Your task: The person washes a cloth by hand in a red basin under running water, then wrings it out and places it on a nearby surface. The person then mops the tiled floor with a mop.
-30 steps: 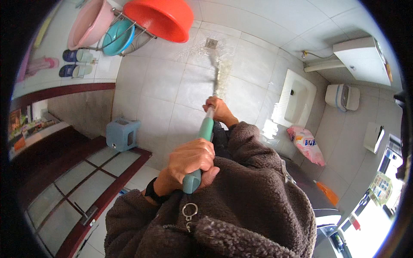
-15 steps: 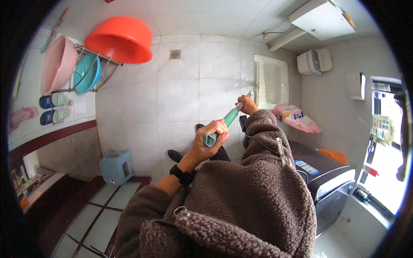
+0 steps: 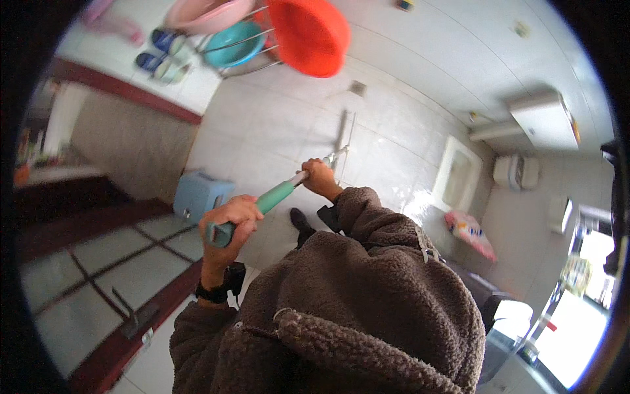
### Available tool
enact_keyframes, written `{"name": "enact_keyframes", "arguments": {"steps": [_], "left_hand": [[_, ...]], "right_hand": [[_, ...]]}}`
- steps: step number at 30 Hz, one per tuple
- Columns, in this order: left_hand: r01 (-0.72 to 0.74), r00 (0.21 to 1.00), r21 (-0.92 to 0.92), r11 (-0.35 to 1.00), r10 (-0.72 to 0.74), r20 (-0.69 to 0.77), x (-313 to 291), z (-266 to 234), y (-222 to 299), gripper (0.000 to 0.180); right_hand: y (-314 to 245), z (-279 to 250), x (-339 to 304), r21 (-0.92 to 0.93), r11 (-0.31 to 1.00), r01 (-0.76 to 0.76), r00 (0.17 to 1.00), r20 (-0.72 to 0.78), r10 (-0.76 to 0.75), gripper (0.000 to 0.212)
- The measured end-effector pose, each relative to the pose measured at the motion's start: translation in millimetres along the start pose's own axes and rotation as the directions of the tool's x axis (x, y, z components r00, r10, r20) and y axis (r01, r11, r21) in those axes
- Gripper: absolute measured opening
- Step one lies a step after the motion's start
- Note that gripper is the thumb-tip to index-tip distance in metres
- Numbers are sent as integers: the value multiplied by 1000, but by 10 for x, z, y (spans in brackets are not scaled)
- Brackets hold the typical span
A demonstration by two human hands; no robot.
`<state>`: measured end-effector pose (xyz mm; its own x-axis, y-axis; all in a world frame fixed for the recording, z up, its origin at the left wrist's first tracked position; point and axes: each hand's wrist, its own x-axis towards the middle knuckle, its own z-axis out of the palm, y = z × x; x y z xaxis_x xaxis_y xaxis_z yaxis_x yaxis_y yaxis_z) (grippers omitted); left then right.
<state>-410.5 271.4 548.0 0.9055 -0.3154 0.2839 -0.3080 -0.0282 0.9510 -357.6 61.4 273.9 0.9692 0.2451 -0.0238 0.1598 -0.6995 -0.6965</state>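
A floor squeegee with a green grip (image 3: 275, 197) and a metal pole slants away from me. Its straight, narrow head (image 3: 345, 141) rests on the pale floor tiles. My left hand (image 3: 231, 215) is wrapped round the top of the green grip, and its wrist carries a black band. Farther down, my right hand (image 3: 319, 179) is closed on the metal part of the pole, just beyond the grip. One of my dark shoes (image 3: 300, 224) shows under the pole, partly hidden by my jacket.
A blue stool (image 3: 199, 195) stands left of me by a raised step. Red (image 3: 310, 36), turquoise (image 3: 235, 44) and pink basins hang on a rack at the far left. The squat toilet (image 3: 457, 174) is sunk in the floor at right, near a pink bag (image 3: 469, 233).
My view has turned toward the left. Both hands and the squeegee have swung leftward, and its head has come from beside the toilet to the open tiles. The grip of both hands is unchanged.
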Motion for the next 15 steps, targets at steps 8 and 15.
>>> {"name": "enact_keyframes", "arguments": {"steps": [8, 15], "left_hand": [[95, 921, 218, 971, -2, -389, -1227, -1002, 735, 18], [250, 872, 360, 899, -47, -488, -1301, -1025, 191, 10]], "right_hand": [[-1861, 1437, 431, 169, 922, 347, 878, 286, -383, 17], [-2131, 2390, 966, 87, 815, 573, 727, 405, -555, 18]]}}
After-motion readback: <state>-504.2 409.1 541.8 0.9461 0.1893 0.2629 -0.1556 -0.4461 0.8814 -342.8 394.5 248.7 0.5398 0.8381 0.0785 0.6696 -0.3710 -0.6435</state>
